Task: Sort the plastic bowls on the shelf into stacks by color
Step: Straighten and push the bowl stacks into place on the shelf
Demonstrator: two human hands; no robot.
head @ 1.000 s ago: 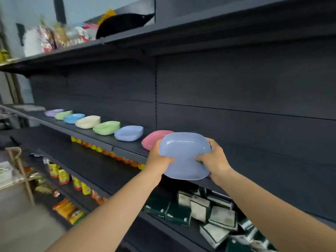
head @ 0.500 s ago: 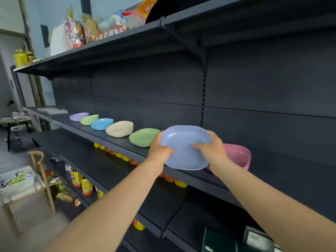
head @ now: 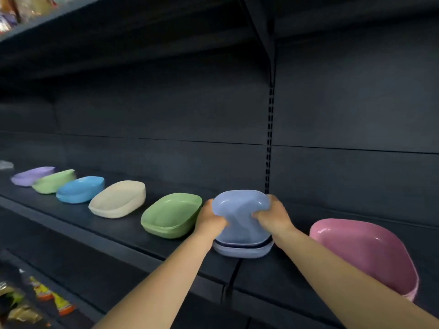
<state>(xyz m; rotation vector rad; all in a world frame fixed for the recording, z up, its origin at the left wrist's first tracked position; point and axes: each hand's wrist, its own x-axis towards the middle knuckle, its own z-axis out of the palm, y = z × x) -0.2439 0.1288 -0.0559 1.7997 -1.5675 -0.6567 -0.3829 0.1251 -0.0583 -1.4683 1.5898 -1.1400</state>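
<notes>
I hold a pale blue bowl (head: 240, 214) by its two sides, my left hand (head: 210, 218) gripping its left rim and my right hand (head: 272, 214) its right rim. It sits tilted in the top of a pale blue bowl stack (head: 242, 251) on the dark shelf (head: 118, 236). A green stack (head: 172, 214) stands just to the left and a pink stack (head: 365, 252) to the right. Farther left along the shelf come a cream stack (head: 118, 199), a bright blue stack (head: 80, 189), a second green bowl (head: 53, 181) and a purple bowl (head: 32, 175).
The shelf's dark back panel has a slotted upright (head: 269, 150) right behind the pale blue stack. Another shelf (head: 118, 24) hangs overhead. Snack packets (head: 54, 300) lie on a lower shelf at the bottom left.
The view has moved closer to the shelf. My hands have lowered the pale blue bowl from in front of the shelf onto the pale blue stack between the green and pink stacks.
</notes>
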